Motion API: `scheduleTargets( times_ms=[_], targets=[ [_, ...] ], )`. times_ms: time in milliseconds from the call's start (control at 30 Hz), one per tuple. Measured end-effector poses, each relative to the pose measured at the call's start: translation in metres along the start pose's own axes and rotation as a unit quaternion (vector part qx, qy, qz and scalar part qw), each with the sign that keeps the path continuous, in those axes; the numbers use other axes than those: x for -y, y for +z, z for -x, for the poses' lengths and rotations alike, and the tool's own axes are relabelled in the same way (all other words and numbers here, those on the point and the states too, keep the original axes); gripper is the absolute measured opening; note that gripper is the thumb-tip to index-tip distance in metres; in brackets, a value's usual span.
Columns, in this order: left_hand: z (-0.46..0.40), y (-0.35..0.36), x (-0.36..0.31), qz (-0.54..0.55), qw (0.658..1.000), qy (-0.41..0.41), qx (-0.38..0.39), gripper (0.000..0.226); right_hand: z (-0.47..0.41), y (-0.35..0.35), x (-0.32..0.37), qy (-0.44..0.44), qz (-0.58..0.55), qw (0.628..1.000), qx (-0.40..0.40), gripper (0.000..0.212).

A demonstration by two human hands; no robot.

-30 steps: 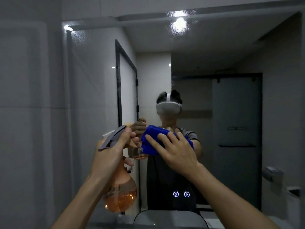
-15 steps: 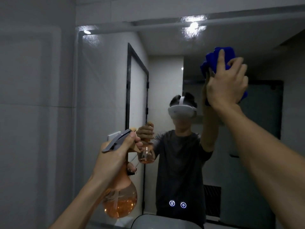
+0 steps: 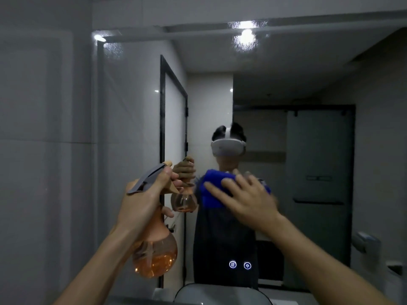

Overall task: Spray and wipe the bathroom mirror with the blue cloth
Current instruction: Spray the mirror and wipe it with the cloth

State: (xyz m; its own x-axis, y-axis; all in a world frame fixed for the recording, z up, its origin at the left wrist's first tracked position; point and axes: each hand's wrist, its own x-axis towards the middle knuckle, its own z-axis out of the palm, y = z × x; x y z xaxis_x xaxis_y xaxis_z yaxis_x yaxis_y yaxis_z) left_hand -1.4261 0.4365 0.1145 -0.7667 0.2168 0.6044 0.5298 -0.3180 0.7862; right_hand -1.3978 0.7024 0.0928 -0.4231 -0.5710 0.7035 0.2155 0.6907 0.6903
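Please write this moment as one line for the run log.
phase: wiping | right hand: flat fingers press blue cloth on mirror | left hand: grip on spray bottle, upright, partly full

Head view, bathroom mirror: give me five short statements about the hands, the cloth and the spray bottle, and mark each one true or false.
1. The left hand grips the spray bottle. True.
2. The blue cloth lies on the sink. False: the right hand presses it flat against the mirror.
3. The bottle holds blue liquid. False: the liquid is orange.
4. Two small lit icons glow low on the mirror. True.
5. The right hand's fingers are balled into a fist. False: they are spread straight over the cloth.
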Motion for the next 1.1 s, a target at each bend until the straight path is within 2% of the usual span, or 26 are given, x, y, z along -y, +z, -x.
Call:
scheduleTargets(
  times_ms=[67, 133, 233, 333, 433, 567, 633, 700, 767, 933, 1033, 1100],
  targets=[
    [-0.001, -0.001, 0.000, 0.013, 1.000, 0.003, 0.005, 0.028, -0.012, -0.009, -0.047, 0.104, 0.050, 0.992, -0.050, 0.070],
    [-0.002, -0.002, 0.001, 0.019, 1.000, 0.001, 0.007, 0.027, -0.026, -0.022, -0.092, 0.227, 0.073, 0.969, -0.060, 0.069],
    [-0.005, -0.006, 0.003, 0.018, 1.000, 0.003, 0.004, 0.026, -0.049, -0.035, -0.125, 0.396, 0.030, 0.916, -0.062, 0.062],
    [-0.008, -0.014, 0.008, -0.002, 1.000, 0.010, 0.008, 0.026, -0.081, -0.035, -0.119, 0.474, 0.017, 0.877, -0.079, 0.062],
    [-0.009, -0.020, 0.012, -0.010, 1.000, 0.006, 0.000, 0.030, -0.106, -0.030, -0.078, 0.422, 0.008, 0.903, -0.076, 0.066],
    [-0.010, -0.022, 0.014, 0.004, 1.000, 0.002, -0.010, 0.027, -0.090, -0.006, 0.009, 0.193, -0.008, 0.980, -0.048, 0.068],
    [-0.009, -0.024, 0.015, 0.019, 1.000, -0.003, -0.007, 0.027, -0.067, 0.002, 0.037, 0.097, -0.025, 0.995, -0.030, 0.066],
    [-0.007, -0.027, 0.016, 0.015, 1.000, -0.010, -0.008, 0.029, -0.050, 0.006, 0.043, 0.046, -0.032, 0.998, -0.007, 0.064],
    [-0.006, -0.034, 0.017, -0.002, 1.000, -0.005, -0.019, 0.028, -0.043, 0.005, 0.036, 0.044, -0.021, 0.999, -0.004, 0.062],
    [-0.003, -0.049, 0.022, -0.030, 0.999, 0.003, -0.037, 0.023, -0.037, 0.005, 0.024, 0.129, 0.006, 0.990, -0.049, 0.060],
    [-0.002, -0.052, 0.023, -0.038, 0.999, 0.007, -0.035, 0.016, -0.036, 0.005, 0.027, 0.129, 0.015, 0.990, -0.051, 0.059],
    [-0.002, -0.053, 0.024, -0.039, 0.999, 0.002, -0.037, 0.020, -0.037, 0.005, 0.026, 0.127, 0.019, 0.990, -0.052, 0.059]
  ],
)
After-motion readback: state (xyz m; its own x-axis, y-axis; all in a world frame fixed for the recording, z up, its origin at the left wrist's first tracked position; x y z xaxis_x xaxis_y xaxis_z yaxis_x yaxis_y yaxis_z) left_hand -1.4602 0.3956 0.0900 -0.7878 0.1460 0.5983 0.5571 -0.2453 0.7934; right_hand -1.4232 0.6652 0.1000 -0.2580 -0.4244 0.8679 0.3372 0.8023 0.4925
